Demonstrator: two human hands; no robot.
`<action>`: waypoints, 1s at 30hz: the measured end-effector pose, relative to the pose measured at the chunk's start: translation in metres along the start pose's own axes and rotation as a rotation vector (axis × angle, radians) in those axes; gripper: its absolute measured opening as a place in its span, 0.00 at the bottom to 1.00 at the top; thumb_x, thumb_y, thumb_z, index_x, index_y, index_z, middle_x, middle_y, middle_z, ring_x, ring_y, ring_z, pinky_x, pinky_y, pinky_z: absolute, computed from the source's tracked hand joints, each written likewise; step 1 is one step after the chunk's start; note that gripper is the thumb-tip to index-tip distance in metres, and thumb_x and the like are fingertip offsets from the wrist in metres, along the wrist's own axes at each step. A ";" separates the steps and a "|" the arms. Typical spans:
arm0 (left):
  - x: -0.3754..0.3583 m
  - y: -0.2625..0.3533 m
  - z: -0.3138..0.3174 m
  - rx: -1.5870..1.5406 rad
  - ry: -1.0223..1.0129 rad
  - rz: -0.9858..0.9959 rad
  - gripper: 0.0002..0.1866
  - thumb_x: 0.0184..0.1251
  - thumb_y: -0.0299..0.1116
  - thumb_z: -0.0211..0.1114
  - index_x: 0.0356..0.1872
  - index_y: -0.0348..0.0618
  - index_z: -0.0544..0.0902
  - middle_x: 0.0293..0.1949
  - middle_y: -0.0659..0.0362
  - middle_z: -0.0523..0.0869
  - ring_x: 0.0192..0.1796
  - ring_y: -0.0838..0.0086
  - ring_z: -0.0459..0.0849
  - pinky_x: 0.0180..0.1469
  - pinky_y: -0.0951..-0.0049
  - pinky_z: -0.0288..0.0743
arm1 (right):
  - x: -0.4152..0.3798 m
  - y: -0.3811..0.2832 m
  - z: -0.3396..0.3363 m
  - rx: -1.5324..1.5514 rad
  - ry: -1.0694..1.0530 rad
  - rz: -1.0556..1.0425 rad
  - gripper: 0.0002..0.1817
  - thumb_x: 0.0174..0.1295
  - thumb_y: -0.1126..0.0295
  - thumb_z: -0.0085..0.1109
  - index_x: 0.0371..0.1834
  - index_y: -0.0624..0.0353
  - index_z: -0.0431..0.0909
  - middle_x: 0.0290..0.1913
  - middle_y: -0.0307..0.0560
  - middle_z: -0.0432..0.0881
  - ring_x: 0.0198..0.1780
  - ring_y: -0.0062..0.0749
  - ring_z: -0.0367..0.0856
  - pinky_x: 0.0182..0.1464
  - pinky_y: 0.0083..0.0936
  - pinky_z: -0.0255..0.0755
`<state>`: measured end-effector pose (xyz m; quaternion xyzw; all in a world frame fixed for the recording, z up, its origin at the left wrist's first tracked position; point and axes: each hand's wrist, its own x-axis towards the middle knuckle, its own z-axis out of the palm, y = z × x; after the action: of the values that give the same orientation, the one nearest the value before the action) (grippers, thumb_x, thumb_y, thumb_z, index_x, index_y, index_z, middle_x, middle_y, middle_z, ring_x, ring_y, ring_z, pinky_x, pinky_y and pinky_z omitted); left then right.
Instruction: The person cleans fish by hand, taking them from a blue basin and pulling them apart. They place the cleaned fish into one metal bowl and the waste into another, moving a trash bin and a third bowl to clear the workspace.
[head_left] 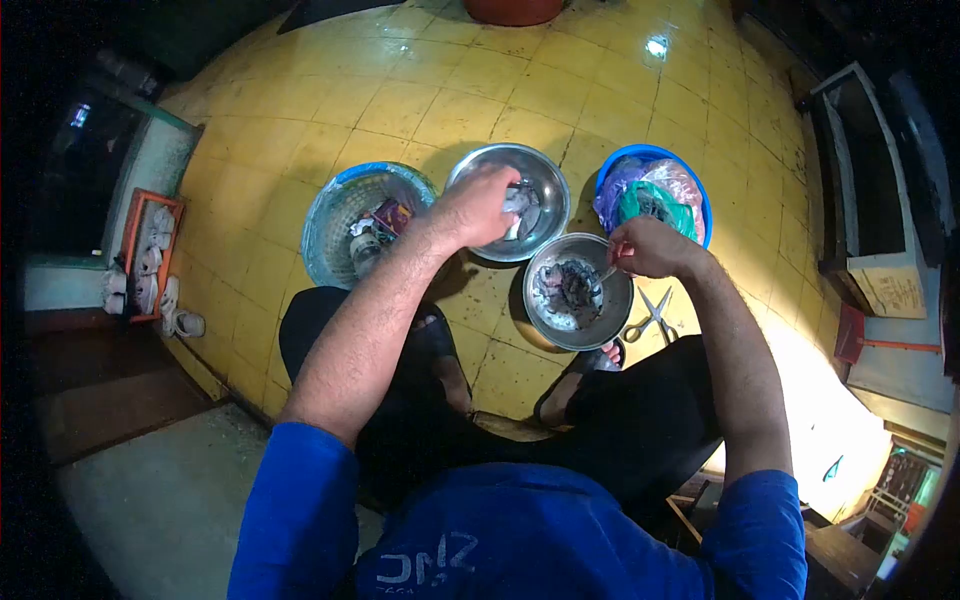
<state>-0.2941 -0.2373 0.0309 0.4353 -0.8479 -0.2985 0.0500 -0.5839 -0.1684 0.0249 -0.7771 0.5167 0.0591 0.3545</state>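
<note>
Loosely, left fingers (500,182) curl over glossy pale pieces (526,214), grip unclear; right fingers (624,246) pinch something slender (607,272).

We've got a blue shirt (540,530) on, with short sleeves (295,510) that look kinda loose at the cuffs. There's some pale, faded-looking lettering (430,562) on the front that we'd read as "JMZ", plus a tinier line under it that's too small for us to make out. Then it's black pants (640,425) and dark sandals (432,345), toes peeking out of the right one. Forearms (380,325) and hands (650,247) are bare.
</note>
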 end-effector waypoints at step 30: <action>-0.012 -0.032 -0.082 -0.253 0.589 -0.091 0.21 0.66 0.34 0.66 0.58 0.39 0.77 0.55 0.49 0.83 0.58 0.62 0.81 0.60 0.65 0.74 | 0.057 0.164 0.050 -0.159 0.244 0.769 0.20 0.56 0.60 0.62 0.46 0.63 0.84 0.51 0.60 0.84 0.55 0.52 0.82 0.59 0.40 0.74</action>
<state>-0.2353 -0.2800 0.0821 0.5306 -0.7330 -0.2646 0.3333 -0.6825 -0.2168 -0.1187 -0.5536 0.8015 0.1345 0.1817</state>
